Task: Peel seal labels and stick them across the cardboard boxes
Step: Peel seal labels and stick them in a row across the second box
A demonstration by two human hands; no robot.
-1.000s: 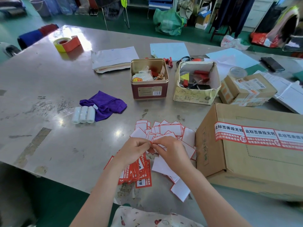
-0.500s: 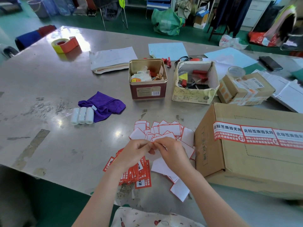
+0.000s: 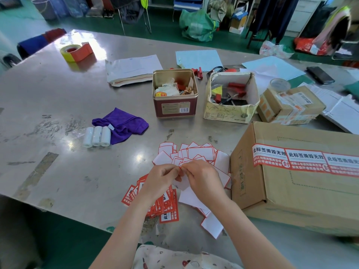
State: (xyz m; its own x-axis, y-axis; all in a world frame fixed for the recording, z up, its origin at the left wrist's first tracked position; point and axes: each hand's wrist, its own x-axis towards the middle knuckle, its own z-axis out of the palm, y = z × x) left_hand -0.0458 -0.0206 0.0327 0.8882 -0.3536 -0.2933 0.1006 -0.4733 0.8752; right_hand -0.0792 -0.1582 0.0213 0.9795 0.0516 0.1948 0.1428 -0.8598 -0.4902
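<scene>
My left hand (image 3: 161,180) and my right hand (image 3: 204,179) meet over the table's near edge, both pinching one red-and-white seal label (image 3: 180,174) between fingertips. Under my left wrist lies a stack of red seal labels (image 3: 167,209). White backing sheets with red borders (image 3: 196,153) are scattered beyond and under my hands. To the right stands a large cardboard box (image 3: 303,189) with a row of red seal labels (image 3: 303,160) stuck across its top and over its left edge.
A purple cloth (image 3: 121,124) and three white rolls (image 3: 96,136) lie left. Behind stand a red tin (image 3: 174,108), an open paper box of tools (image 3: 229,111) and a small taped carton (image 3: 289,105). A tape dispenser (image 3: 76,52) sits far left on the metal table (image 3: 58,113).
My hands stay together over the label pile, fingertips working at the same label; they shifted only slightly.
</scene>
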